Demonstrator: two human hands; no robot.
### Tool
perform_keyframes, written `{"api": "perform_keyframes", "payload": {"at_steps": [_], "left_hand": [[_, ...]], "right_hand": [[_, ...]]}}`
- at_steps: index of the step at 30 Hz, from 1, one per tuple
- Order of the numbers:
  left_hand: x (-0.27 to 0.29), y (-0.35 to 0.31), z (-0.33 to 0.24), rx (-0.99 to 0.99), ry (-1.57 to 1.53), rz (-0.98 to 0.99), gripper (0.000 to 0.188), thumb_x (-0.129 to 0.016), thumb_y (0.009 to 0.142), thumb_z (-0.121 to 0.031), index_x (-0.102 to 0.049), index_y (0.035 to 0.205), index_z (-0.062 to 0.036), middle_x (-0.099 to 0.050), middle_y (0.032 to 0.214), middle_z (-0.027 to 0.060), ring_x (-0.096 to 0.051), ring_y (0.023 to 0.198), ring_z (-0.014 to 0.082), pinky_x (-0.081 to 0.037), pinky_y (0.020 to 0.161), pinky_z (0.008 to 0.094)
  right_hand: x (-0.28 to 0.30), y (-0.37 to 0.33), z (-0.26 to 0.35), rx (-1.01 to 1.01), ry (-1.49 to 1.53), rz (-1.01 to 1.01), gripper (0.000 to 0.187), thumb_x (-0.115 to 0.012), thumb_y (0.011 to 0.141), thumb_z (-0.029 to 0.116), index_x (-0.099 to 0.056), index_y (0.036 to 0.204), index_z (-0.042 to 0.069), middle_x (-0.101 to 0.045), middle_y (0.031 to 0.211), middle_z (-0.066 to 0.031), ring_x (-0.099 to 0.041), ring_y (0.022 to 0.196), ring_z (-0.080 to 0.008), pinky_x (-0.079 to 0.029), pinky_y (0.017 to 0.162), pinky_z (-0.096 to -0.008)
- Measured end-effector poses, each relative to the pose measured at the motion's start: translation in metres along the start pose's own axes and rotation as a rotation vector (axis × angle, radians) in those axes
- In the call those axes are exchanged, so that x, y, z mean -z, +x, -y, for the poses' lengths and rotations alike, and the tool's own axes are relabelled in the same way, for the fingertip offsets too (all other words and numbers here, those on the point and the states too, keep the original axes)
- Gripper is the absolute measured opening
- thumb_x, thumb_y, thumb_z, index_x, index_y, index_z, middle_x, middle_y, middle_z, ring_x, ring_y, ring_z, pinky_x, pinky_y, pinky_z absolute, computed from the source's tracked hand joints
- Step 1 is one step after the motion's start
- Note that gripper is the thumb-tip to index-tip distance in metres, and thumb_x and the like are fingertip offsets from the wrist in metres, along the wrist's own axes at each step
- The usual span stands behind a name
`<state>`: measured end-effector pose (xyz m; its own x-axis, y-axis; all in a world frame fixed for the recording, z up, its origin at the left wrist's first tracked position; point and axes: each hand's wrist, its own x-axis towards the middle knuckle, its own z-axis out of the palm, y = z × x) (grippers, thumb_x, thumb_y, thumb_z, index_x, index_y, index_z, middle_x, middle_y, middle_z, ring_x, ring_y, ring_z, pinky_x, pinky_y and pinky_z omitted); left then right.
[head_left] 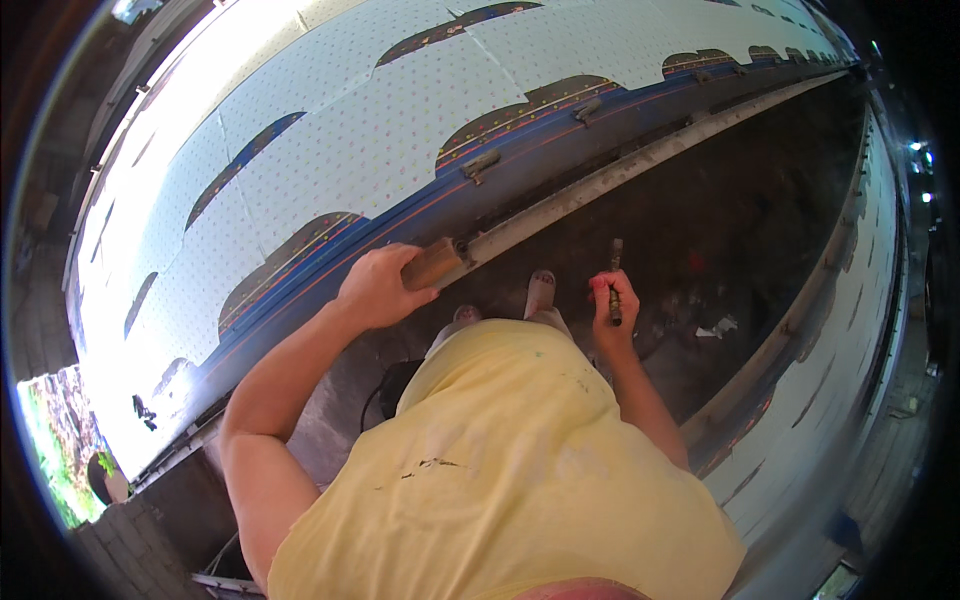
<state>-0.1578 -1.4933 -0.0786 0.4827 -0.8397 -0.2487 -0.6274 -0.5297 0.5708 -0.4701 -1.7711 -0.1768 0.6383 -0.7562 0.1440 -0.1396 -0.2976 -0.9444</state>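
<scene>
Yellow shirt [510, 450], brown block [433, 264] gripped in left hand [383, 287], dark rod [616, 256] through closed right hand [618, 298]

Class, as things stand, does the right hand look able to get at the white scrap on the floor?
Probably not: the right hand grips a dark rod, and the white scrap seems to lie on the floor, well below.

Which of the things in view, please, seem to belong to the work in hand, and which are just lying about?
Likely in use:
- brown block, in the left hand
- dark rod, in the right hand
- patterned sheet, probably

Apparently lying about:
- white scrap on the floor
</scene>
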Motion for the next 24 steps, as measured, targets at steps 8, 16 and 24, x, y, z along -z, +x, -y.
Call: {"api": "perform_keyframes", "payload": {"at_steps": [8, 16, 24], "left_hand": [[0.006, 0.002, -0.004, -0.015, -0.056, 0.021, 0.060, -0.097, 0.083, -0.040, -0.079, 0.124, 0.0000, -0.080, 0.112, 0.0204, -0.078, 0.103, 0.0433, -0.063, 0.090, 0.0508], [0.027, -0.010, -0.051, 0.130, -0.089, -0.088, 0.056, -0.096, 0.084, -0.038, -0.078, 0.122, -0.0019, -0.079, 0.107, 0.0174, -0.078, 0.094, 0.0327, -0.063, 0.086, 0.0434], [0.091, -0.025, -0.090, 0.066, -0.109, -1.193, 0.071, -0.070, 0.103, -0.028, -0.051, 0.157, 0.0129, -0.072, 0.135, 0.0222, -0.071, 0.115, 0.0267, -0.058, 0.102, 0.0412]], "right_hand": [[0.072, 0.165, -0.001, 0.424, -0.210, -0.013, 0.006, -0.070, 0.110, 0.002, -0.071, 0.104, 0.001, -0.070, 0.097, -0.0147, -0.069, 0.085, -0.0298, -0.056, 0.077, -0.0384], [0.106, 0.348, 0.003, 0.576, -0.455, 0.273, 0.005, -0.079, 0.103, 0.007, -0.074, 0.106, 0.007, -0.070, 0.097, -0.0173, -0.071, 0.088, -0.0414, -0.057, 0.076, -0.0477], [0.047, 0.443, -0.022, 0.613, -0.778, 0.557, 0.026, -0.074, 0.102, 0.006, -0.077, 0.126, 0.015, -0.073, 0.126, -0.0160, -0.071, 0.115, -0.0443, -0.058, 0.096, -0.0552]]}}
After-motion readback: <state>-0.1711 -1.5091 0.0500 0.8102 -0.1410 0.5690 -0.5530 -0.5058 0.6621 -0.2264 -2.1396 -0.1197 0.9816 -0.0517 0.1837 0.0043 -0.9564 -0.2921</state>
